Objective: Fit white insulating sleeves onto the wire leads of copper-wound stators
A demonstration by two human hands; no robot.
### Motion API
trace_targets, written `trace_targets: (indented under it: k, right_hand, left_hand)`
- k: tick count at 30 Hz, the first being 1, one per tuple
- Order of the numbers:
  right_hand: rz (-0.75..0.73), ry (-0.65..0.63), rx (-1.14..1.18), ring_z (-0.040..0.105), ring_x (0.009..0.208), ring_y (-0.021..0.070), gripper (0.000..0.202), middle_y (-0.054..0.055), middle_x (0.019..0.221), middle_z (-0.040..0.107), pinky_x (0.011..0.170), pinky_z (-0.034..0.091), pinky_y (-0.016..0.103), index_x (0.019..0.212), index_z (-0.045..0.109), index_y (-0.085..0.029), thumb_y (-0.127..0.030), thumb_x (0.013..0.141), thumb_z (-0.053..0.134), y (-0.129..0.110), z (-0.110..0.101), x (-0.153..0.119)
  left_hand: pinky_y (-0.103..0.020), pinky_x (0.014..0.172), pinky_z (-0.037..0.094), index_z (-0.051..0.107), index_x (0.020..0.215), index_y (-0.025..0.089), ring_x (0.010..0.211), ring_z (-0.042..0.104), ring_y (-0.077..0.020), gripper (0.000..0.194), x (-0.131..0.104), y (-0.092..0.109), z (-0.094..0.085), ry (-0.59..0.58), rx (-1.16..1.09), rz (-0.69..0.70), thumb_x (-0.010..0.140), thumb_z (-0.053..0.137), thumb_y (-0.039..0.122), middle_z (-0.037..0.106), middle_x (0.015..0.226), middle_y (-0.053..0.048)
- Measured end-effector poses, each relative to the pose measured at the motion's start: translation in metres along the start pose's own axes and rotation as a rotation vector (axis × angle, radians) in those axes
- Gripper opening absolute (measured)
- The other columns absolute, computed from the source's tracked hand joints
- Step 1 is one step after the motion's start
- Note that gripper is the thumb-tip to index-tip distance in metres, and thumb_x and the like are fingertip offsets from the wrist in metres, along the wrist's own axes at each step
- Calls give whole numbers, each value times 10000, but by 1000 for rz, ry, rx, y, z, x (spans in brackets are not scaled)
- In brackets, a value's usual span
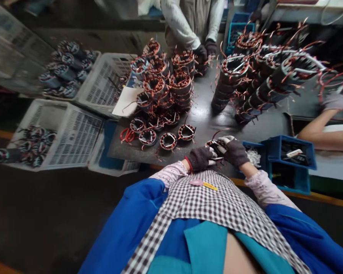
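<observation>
Both my gloved hands are at the near edge of the dark table, around one motor stator (215, 146) with copper windings and pale sleeves. My left hand (200, 158) grips its left side, fingers bent round the rim. From the right, my right hand (234, 149) has its fingers closed over the windings and leads; the fingertips partly hide them. A copper lead sticks up from the stator's top. Just left of my hands are single stators, among them one with white sleeves (168, 141) and another (186, 132) behind it.
Stacked stators stand at the table's middle (180, 85) and right (234, 72). Blue bins (291, 152) of small parts sit at the right edge, white crates (74, 133) at the left. A co-worker's gloved hands (205, 49) work opposite; another person's arm (320, 123) reaches in at right.
</observation>
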State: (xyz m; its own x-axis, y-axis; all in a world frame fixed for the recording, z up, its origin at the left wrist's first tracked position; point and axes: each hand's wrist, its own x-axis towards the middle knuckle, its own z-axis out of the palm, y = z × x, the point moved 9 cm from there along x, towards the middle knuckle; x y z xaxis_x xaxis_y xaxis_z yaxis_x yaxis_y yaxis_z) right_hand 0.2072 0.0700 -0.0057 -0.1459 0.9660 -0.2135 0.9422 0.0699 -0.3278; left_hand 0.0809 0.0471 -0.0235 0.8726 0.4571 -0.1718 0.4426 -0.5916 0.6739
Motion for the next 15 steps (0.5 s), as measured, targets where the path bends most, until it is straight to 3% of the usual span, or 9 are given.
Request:
trace_targets:
  k: [3,9,15]
  right_hand:
    - [-65,-83,-152,663,1267,346,368,226,1468,750,1073,486,414,1344,856,-141,-314,1085,659,-21,6,7]
    - [-218,-169,-287,597,1296,386,362,268,1465,731,1079,425,467,1313,869,-108,-285,1107,630,-54,8,20]
    - [-242,-242,-328,643,1182,338,379,272,1298,767,961,414,415,1239,885,-80,-266,1121,576,-48,10,33]
  left_hand:
    - [-431,1185,565,856,1396,156,1331,734,-315,371,-1,1,-1,-3,-11,-25,1085,740,322,808,1450,-155]
    - [-482,1211,557,910,1281,206,1354,709,-352,291,-5,3,-2,33,-18,-30,1071,747,326,798,1456,-163]
    - [-422,1174,548,889,1313,138,1325,726,-332,368,-5,1,0,10,5,-37,1107,712,386,808,1394,-183]
